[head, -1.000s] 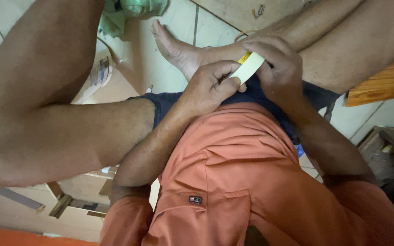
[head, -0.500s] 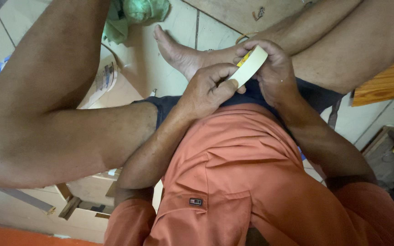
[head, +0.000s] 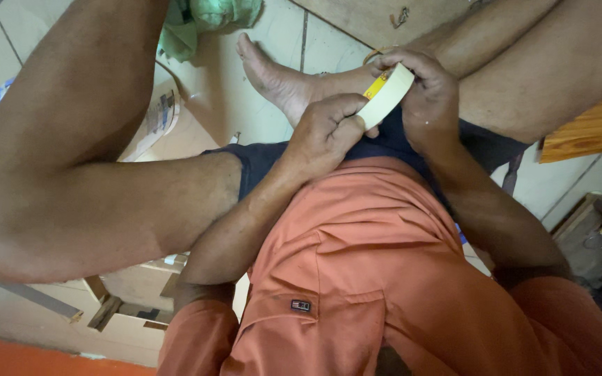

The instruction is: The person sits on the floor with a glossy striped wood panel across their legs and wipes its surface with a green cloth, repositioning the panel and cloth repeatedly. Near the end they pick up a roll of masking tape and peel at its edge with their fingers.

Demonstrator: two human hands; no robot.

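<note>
A cream roll of masking tape [head: 387, 95] with a yellow and orange inner core is held between both hands, above my lap. My left hand [head: 322, 134] pinches the roll's near edge with thumb and fingers. My right hand [head: 423, 101] wraps around the far side of the roll from above. I sit on the floor in an orange shirt [head: 357, 278] and dark shorts, with bare legs bent to either side and one bare foot [head: 276, 76] just beyond the hands.
A green cloth [head: 210, 17] lies on the pale tiled floor at the top. A printed plastic wrapper [head: 161, 115] and flat cardboard pieces [head: 127, 292] lie at left. A wooden board [head: 590, 132] and a dark box [head: 597, 230] are at right.
Both hands have stayed on the tape roll and turned it slightly, so more of its cream outer face shows. The view has shifted a little.
</note>
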